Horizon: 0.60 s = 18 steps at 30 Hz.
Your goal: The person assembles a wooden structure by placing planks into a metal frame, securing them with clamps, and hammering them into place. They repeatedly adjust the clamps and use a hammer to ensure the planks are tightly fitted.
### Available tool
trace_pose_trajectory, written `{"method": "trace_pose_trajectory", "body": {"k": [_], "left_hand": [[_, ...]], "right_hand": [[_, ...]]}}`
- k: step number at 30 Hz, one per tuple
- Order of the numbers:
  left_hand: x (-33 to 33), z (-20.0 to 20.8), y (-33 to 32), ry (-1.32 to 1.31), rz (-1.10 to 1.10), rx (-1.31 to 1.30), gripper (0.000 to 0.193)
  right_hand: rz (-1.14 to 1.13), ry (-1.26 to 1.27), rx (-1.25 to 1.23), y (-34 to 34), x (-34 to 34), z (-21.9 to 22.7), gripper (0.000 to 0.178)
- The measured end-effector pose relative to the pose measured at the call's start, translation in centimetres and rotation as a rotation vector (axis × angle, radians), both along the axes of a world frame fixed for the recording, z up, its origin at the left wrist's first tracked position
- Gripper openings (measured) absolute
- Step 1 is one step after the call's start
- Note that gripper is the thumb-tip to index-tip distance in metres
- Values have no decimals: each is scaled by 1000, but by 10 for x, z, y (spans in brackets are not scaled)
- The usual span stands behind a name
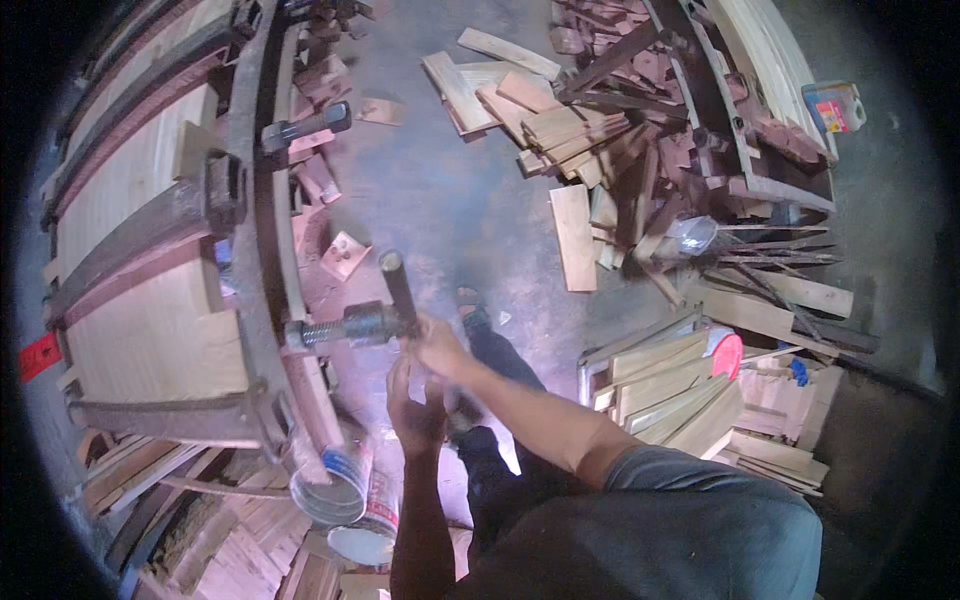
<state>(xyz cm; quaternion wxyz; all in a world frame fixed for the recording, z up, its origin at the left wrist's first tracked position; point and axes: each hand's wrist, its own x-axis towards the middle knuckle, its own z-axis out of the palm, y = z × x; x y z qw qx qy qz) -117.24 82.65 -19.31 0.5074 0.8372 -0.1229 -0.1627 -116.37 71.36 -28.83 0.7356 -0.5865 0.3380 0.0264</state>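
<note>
A: Your left hand is loosely open, fingers partly curled and pointing up, with nothing visible in it.

B: And your right hand, just above it, is closed around the lower end of a bar. Whether your hands touch, I can't tell.

A: That bar stands tilted at the end of a thick threaded screw, which juts from your left-side rack.

B: Beyond the screw, that rack holds pale panels under curved dark bars. Two buckets sit beside your left forearm.

A: On your right, boards lean in a stack, with a round red thing beside them.

B: Farther ahead, loose wood pieces lie heaped on the floor, and past them, a jug.
</note>
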Motion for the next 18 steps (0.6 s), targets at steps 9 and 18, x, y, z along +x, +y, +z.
{"method": "trace_pose_trajectory", "body": {"k": [9,18], "left_hand": [[-62,12,65,32,-220,334,65],[-125,6,102,-158,-217,273,66]], "right_hand": [[-145,16,212,-23,26,51,39],[-166,12,264,-54,-16,52,10]]}}
